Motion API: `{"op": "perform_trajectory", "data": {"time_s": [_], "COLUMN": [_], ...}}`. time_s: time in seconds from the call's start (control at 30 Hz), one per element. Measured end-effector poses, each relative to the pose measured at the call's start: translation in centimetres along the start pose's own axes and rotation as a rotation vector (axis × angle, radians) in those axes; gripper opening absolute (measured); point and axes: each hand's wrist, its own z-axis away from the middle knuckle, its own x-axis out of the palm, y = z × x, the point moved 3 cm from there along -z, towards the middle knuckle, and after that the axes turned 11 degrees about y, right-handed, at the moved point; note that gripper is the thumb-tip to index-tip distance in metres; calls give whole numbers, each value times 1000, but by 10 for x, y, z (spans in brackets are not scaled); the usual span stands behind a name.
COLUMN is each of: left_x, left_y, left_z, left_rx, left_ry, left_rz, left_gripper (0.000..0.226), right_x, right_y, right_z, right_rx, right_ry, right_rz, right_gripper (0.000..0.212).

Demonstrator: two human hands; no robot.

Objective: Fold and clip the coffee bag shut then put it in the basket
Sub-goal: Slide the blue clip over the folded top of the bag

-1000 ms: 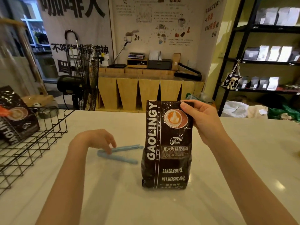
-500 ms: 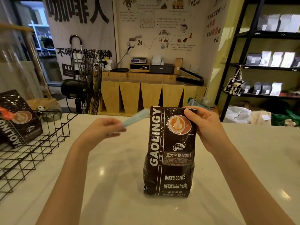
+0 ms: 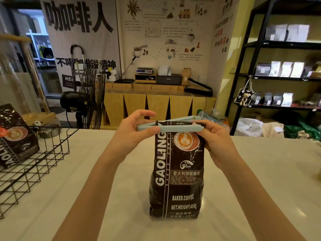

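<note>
- The counter is pale and glossy, with soft light reflections on its top.
- A dark coffee bag stands upright on it, near the middle.
- A black wire basket sits on the left end, well apart from the bag.
- A second bag of the same kind leans tilted inside the basket.

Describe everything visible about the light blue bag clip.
The bag clip is a long, slim, pale blue bar of what looks like plastic, made of two arms. It lies nearly level across the folded top of the upright coffee bag, one arm in front, the other behind and spread wider toward the right, so it looks not yet snapped shut. The left hand pinches its left end; the right hand holds its right end and the bag's top corner.
</note>
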Motion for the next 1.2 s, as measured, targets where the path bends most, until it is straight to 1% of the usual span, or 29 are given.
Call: {"op": "perform_trajectory", "data": {"time_s": [0.2, 0.3, 0.37, 0.53, 0.57, 0.63, 0.67, 0.7, 0.77, 0.8, 0.83, 0.87, 0.9, 1.0, 1.03, 1.13, 1.2], "left_x": [17, 28, 33, 38, 39, 41, 42, 42, 43, 43, 43, 43, 43, 42, 41, 39, 39], "left_y": [-6, -9, -11, -13, -12, -12, -12, -11, -11, -10, -10, -10, -10, -10, -9, -8, -8], "left_z": [7, 10, 11, 14, 15, 16, 16, 16, 17, 17, 17, 17, 17, 17, 17, 16, 16], "left_rx": [-47, -96, -112, -113, -113, -111, -110, -108, -104, -102, -97, -91, -84, -65, -54, -32, -30], "left_ry": [-27, -3, 10, 75, 83, 98, 108, 120, 141, 147, 149, 151, 155, 171, 173, 174, 171], "left_rz": [94, 176, 188, 223, 235, 252, 257, 259, 257, 254, 247, 236, 225, 197, 191, 192, 166], "left_gripper": [31, 28, 27, 25, 25, 25, 25, 25, 25, 25, 25, 26, 26, 26, 27, 29, 30], "right_x": [2, 2, 1, -1, -3, -11, -14, -14, -16, -20, -22, -24, -25, -27, -28, -29, -30], "right_y": [1, -1, -2, -6, -10, -14, -15, -16, -17, -16, -16, -16, -15, -15, -13, -9, -6], "right_z": [2, 4, 4, 4, 4, 3, 0, 0, 1, 0, -1, -2, -2, -2, -2, -4, -5], "right_rx": [-6, -7, -15, -43, -29, 17, 34, 47, 99, 120, 108, 88, 61, -16, -33, -41, -43], "right_ry": [6, 4, -4, -58, -64, -62, -93, -144, -187, -188, -212, -232, -237, -192, -178, -159, -147], "right_rz": [-15, -38, -35, 71, 117, 171, 179, 179, 152, 153, 182, 229, 252, 244, 242, 221, 218], "right_gripper": [10, 13, 15, 19, 24, 43, 49, 51, 47, 54, 65, 71, 66, 17, 11, 10, 18]}}
